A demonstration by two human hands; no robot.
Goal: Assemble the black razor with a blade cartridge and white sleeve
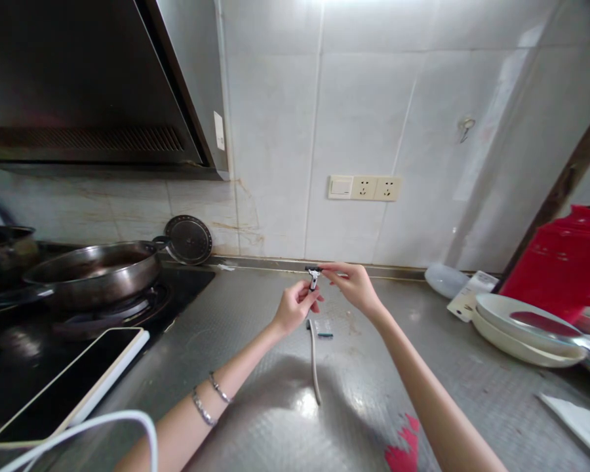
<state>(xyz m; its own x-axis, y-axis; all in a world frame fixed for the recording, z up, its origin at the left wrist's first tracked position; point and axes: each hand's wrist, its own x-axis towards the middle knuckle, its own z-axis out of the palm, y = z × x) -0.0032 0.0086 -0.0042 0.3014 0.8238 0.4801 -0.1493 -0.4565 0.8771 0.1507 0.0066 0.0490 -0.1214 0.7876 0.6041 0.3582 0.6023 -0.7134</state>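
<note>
The left hand (295,306) and right hand (354,286) both pinch 1 T-shaped part (314,280) beyond the grey rod (314,364); right of the rod lies a clear packet (324,327).

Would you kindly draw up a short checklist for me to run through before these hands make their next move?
1. Grip of the left hand on the small black-and-white piece: ok, it holds the lower end.
2. Grip of the right hand: cannot tell; it is at the piece's dark top, but a firm pinch is not clear.
3. Grey rod within reach: ok, it lies on the counter, nearer the person than the hands.
4. White cable clear of the left forearm: cannot tell; they overlap in the picture.
5. Burner off under the pan: cannot tell, no clear view.
</note>
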